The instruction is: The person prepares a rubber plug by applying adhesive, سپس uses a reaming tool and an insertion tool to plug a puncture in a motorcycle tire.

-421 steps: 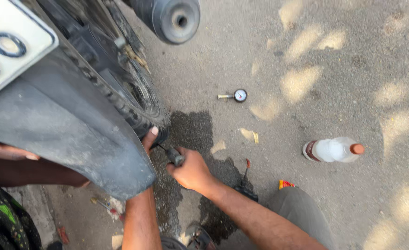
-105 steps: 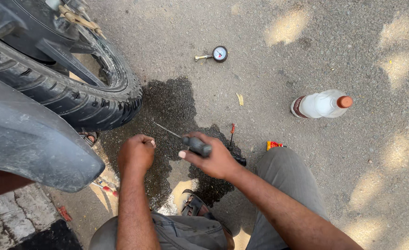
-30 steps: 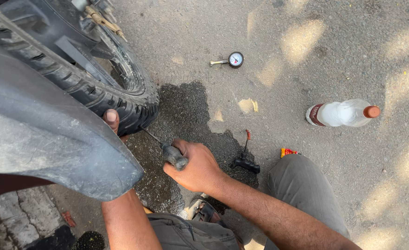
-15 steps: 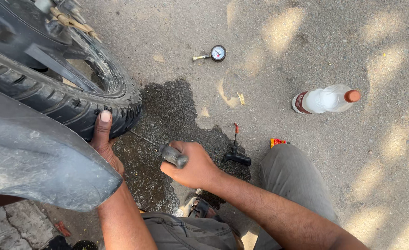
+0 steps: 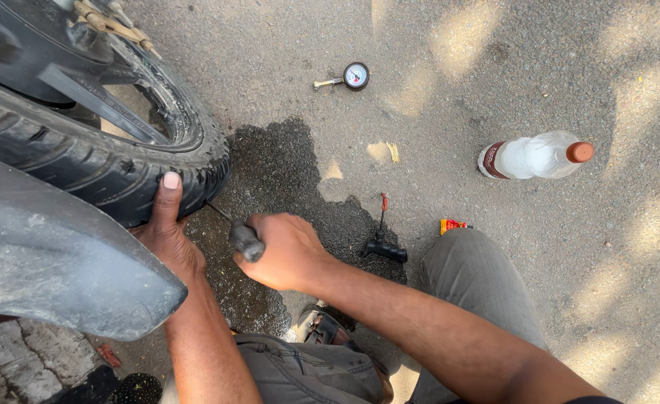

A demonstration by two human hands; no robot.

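the left hand [image 5: 167, 238] lies flat and open against the tread of the motorcycle tyre [image 5: 98, 168], thumb pointing up. just right of the tyre, the right hand [image 5: 285, 251] is closed in a fist around the dark handle of a probe tool [image 5: 244, 241], whose thin shaft points at the tyre. a second t-handle tool [image 5: 382, 238] lies further right of the tyre on the wet asphalt [image 5: 285, 161]. a pressure gauge [image 5: 354, 75] and a plastic bottle [image 5: 535, 155] lie well apart from the tyre.

Daylight was bright and dappled across the asphalt [image 5: 494, 67]; focus was sharp, with slight bending toward the edges.
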